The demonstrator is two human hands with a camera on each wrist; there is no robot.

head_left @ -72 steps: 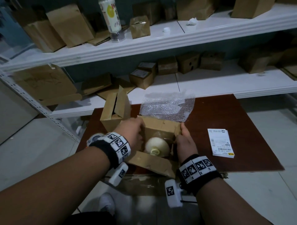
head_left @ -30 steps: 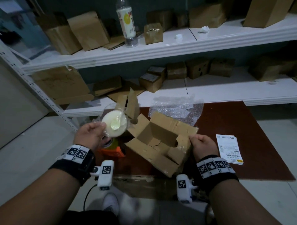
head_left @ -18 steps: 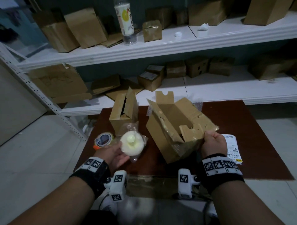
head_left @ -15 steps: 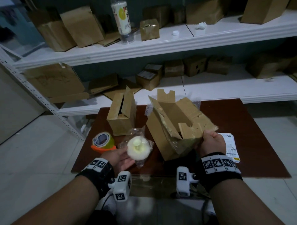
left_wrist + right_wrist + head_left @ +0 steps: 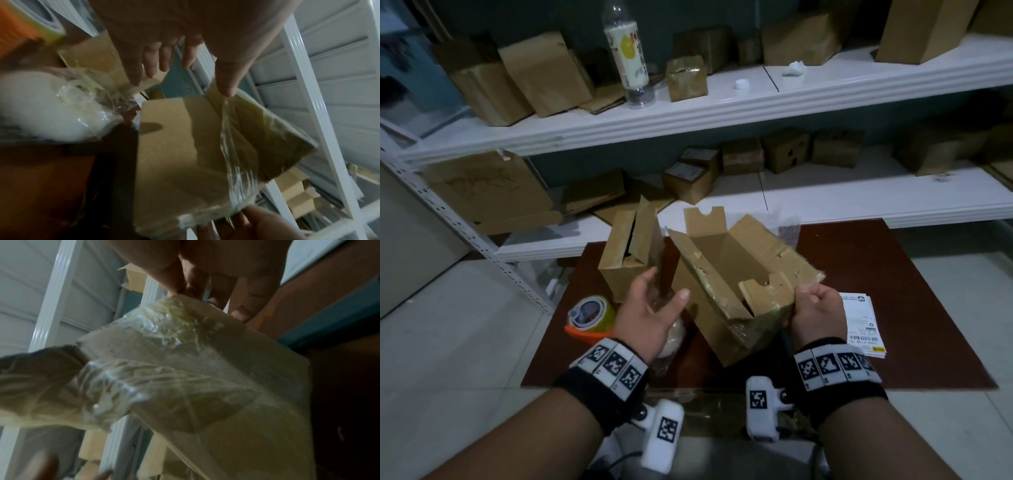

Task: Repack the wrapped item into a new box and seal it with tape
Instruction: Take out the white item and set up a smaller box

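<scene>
The wrapped item (image 5: 674,337), a white round thing in clear film, lies on the brown table (image 5: 914,284) under my left wrist; in the left wrist view the wrapped item (image 5: 51,110) is at the left. My left hand (image 5: 666,284) hovers open above it, fingers straight, near the old box. My right hand (image 5: 810,299) grips a flap of the old torn box (image 5: 736,274), which it holds tilted with its opening up and nothing inside. In the right wrist view my fingers (image 5: 240,313) clamp the taped corner of the old box (image 5: 216,394). The new box (image 5: 625,263) stands open behind my left hand.
An orange tape roll (image 5: 589,314) sits at the table's left edge. Printed labels (image 5: 863,325) lie to the right of my right hand. Bubble wrap (image 5: 787,233) shows behind the old box. White shelves (image 5: 825,202) with several cardboard boxes stand behind the table.
My left hand laid the wrapped item on the table, let go and rose with open fingers toward the old box. The right hand still holds the old box up.
</scene>
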